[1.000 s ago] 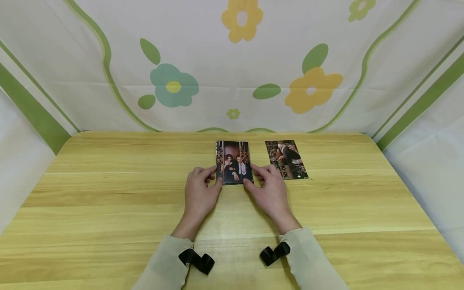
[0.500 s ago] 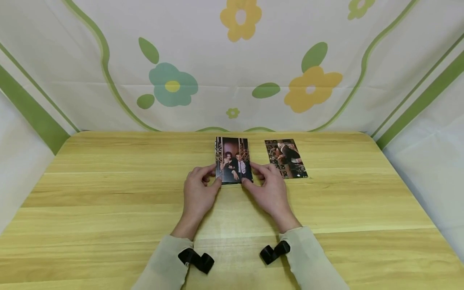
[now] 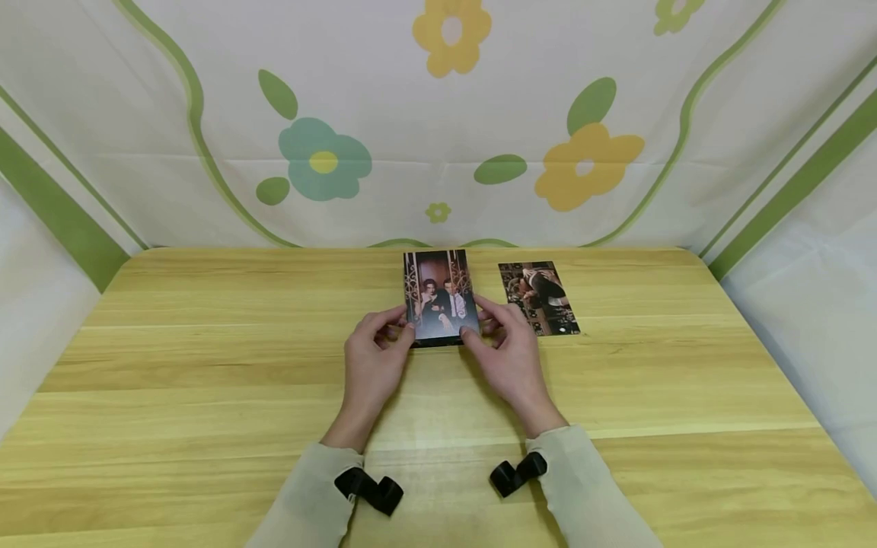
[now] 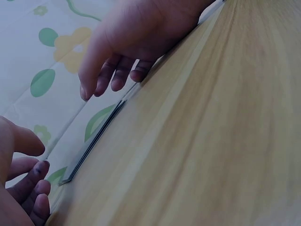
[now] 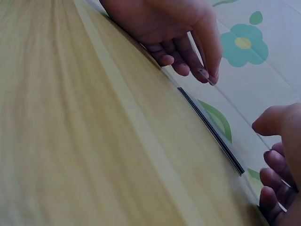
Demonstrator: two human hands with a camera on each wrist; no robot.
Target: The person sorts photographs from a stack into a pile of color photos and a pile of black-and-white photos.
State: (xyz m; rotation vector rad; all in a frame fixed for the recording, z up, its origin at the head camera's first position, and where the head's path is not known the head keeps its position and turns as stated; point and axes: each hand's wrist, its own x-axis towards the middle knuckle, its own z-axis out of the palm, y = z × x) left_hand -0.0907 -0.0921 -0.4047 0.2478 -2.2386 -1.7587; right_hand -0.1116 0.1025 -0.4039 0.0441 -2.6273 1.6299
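Note:
A photo card (image 3: 441,293) showing two seated people is held just above a stack of cards (image 4: 94,141), tilted with its far edge raised. My left hand (image 3: 374,354) pinches its left edge near the lower corner between thumb and fingers. On the opposite side, my right hand (image 3: 508,358) pinches the right edge the same way. Both wrist views catch the held card edge-on as a thin line, apart from the stack on the table. In the head view only a dark strip of the stack shows beneath it.
Another photo card (image 3: 548,293), its picture turned sideways, lies on the wooden table (image 3: 205,380) just right of my right hand. Behind the table's far edge hangs a white cloth (image 3: 411,137) with printed flowers. Black bands sit on both sleeves.
The top photo card has risen off the stack in both hands, its far edge tipping up, and the stack now peeks out below it. The sideways card has stayed in place.

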